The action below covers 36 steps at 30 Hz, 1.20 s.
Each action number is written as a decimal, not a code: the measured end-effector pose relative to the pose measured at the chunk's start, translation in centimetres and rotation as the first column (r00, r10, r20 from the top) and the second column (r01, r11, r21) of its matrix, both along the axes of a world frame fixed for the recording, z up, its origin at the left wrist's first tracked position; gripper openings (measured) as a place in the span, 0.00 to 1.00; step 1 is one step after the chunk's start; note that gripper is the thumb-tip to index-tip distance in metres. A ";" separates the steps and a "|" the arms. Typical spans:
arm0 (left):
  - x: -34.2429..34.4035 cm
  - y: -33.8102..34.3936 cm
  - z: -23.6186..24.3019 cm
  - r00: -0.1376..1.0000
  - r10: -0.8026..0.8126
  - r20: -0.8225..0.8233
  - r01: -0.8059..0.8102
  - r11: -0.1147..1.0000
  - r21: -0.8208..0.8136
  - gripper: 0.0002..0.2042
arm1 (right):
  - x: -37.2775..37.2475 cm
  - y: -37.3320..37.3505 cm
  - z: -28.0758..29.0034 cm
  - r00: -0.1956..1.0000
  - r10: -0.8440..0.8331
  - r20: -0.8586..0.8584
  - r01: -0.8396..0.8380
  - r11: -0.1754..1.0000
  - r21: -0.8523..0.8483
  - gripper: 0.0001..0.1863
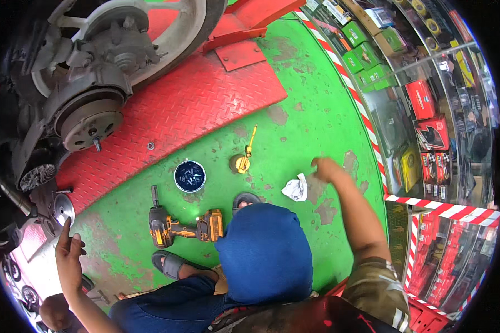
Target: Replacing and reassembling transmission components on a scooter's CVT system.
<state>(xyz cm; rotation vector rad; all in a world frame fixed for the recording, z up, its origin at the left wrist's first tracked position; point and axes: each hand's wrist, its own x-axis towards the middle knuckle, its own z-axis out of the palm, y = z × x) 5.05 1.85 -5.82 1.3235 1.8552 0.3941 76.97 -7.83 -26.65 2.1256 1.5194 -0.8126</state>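
Observation:
At the left, my left hand [70,256] has its index finger stretched out, with the fingertip at the lower rim of a shiny metal disc [65,207]. The thumb stands apart from that finger. The disc is beside the motorbike's open drive side, where a drum-shaped clutch housing [92,130] sticks out on a shaft. On the right, my right hand [329,170] is smeared by motion over the green floor, close to a crumpled white cloth or paper [295,188]; its fingers are unclear. A yellow-and-black cordless impact wrench [175,228] with a long socket lies between my hands.
A round tub of dark blue contents [190,176] stands on the floor, near a yellow cap with a dipstick-like stem [242,163]. A nut [150,146] lies on the red ramp [205,105]. My blue-trousered knee [266,252] rises in front. Glass shelving [394,105] lines the right.

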 end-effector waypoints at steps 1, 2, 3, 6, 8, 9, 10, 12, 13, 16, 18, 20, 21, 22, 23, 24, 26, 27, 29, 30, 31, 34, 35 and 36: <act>-0.4 -0.8 0.2 0.998 0.065 0.026 -0.065 0.998 0.007 0.27 | -0.8 -2.5 -3.1 0.998 -0.054 -0.025 0.054 0.999 0.003 0.31; -0.5 -1.5 0.7 0.996 0.091 -0.001 -0.091 0.995 0.026 0.27 | -3.3 -4.6 -5.6 0.981 -0.183 -0.061 0.185 0.982 0.036 0.37; -0.7 -1.9 1.4 0.993 0.113 -0.042 -0.111 0.993 0.050 0.27 | -4.9 -6.4 -7.3 0.956 -0.196 -0.220 0.226 0.966 0.125 0.39; -2.7 -3.0 1.9 0.990 0.114 -0.088 -0.101 0.985 0.138 0.27 | -8.2 -13.1 -11.7 0.960 -0.183 -0.212 0.250 0.901 0.356 0.31; -0.9 -2.6 3.5 0.986 0.109 -0.126 -0.090 0.985 0.145 0.27 | -7.0 -15.3 -12.2 0.917 -0.319 -0.241 0.373 0.899 0.229 0.23; 0.6 -1.6 2.7 0.994 0.087 -0.070 -0.075 0.984 0.162 0.26 | -2.8 -18.8 -12.2 0.989 -0.103 -0.110 0.150 0.748 0.646 0.19; 0.1 -2.5 4.8 0.984 0.120 -0.135 -0.094 0.977 0.190 0.26 | -5.5 -15.7 -11.7 0.946 -0.191 -0.263 0.318 0.704 0.635 0.18; -0.6 -3.9 7.4 0.965 0.171 -0.198 -0.129 0.969 0.209 0.26 | -6.1 -11.0 -7.9 0.887 -0.334 -0.319 0.461 0.606 0.649 0.19; -0.8 -4.5 8.3 0.954 0.222 -0.203 -0.173 0.957 0.231 0.26 | -6.4 -8.2 -5.6 0.884 -0.390 -0.257 0.449 0.553 0.702 0.20; -0.7 -5.0 9.2 0.952 0.243 -0.185 -0.192 0.947 0.257 0.27 | -8.0 1.1 6.2 0.857 -0.170 -0.486 0.499 0.504 0.705 0.20; 0.5 -4.7 9.9 0.968 0.189 -0.165 -0.134 0.945 0.297 0.28 | -11.0 6.1 13.7 0.743 -0.031 -0.669 0.586 0.513 0.627 0.18; 1.5 -4.2 9.8 0.979 0.165 -0.123 -0.120 0.942 0.314 0.28 | -14.3 10.4 17.9 0.614 0.155 -0.774 0.548 0.622 0.559 0.16; 1.4 -4.1 9.0 0.974 0.164 -0.155 -0.100 0.931 0.352 0.28 | -18.6 11.9 20.8 0.523 0.228 -0.822 0.467 0.730 0.500 0.16; 1.5 -4.0 8.1 0.971 0.158 -0.181 -0.077 0.917 0.392 0.28 | -21.8 12.9 22.9 0.522 0.214 -0.826 0.357 0.824 0.440 0.15; 2.2 -3.8 6.9 0.983 0.135 -0.127 -0.075 0.916 0.393 0.28 | -24.0 14.1 23.5 0.573 0.312 -0.758 0.170 0.859 0.483 0.15; 3.2 -3.7 5.5 0.999 0.039 -0.027 -0.026 0.927 0.374 0.27 | -26.5 14.6 24.0 0.549 0.413 -0.727 0.015 0.865 0.502 0.15; 5.9 -3.8 3.0 0.986 -0.148 0.072 0.108 0.909 0.403 0.25 | -31.3 15.7 24.0 0.489 0.439 -0.754 -0.191 0.897 0.398 0.17; 7.2 -3.7 2.7 0.969 -0.238 0.071 0.182 0.872 0.454 0.24 | -33.4 15.8 24.1 0.449 0.450 -0.772 -0.265 0.892 0.366 0.16; 8.8 -3.0 4.2 0.942 -0.249 0.223 0.142 0.901 0.409 0.23 | -37.1 15.7 25.1 0.403 0.390 -0.828 -0.328 0.906 0.267 0.16; 9.2 -2.6 4.7 0.892 -0.258 0.371 0.120 0.927 0.356 0.22 | -38.1 15.7 25.1 0.376 0.372 -0.849 -0.351 0.905 0.241 0.15; 8.9 -2.3 4.4 0.896 -0.250 0.368 0.111 0.926 0.360 0.22 | -39.4 15.6 25.4 0.370 0.380 -0.848 -0.360 0.900 0.246 0.15; 7.2 -1.3 2.9 0.845 -0.297 0.444 0.086 0.896 0.435 0.19 | -42.0 15.8 25.6 0.227 0.176 -0.958 -0.380 0.922 0.079 0.16; 6.6 -1.0 3.0 0.863 -0.225 0.452 0.027 0.915 0.403 0.18 | -42.3 16.2 25.3 0.133 0.030 -0.991 -0.337 0.941 -0.016 0.16; 6.0 -0.7 3.0 0.876 -0.152 0.458 -0.033 0.928 0.371 0.16 | -42.6 16.5 25.2 0.031 -0.114 -0.993 -0.304 0.945 -0.118 0.17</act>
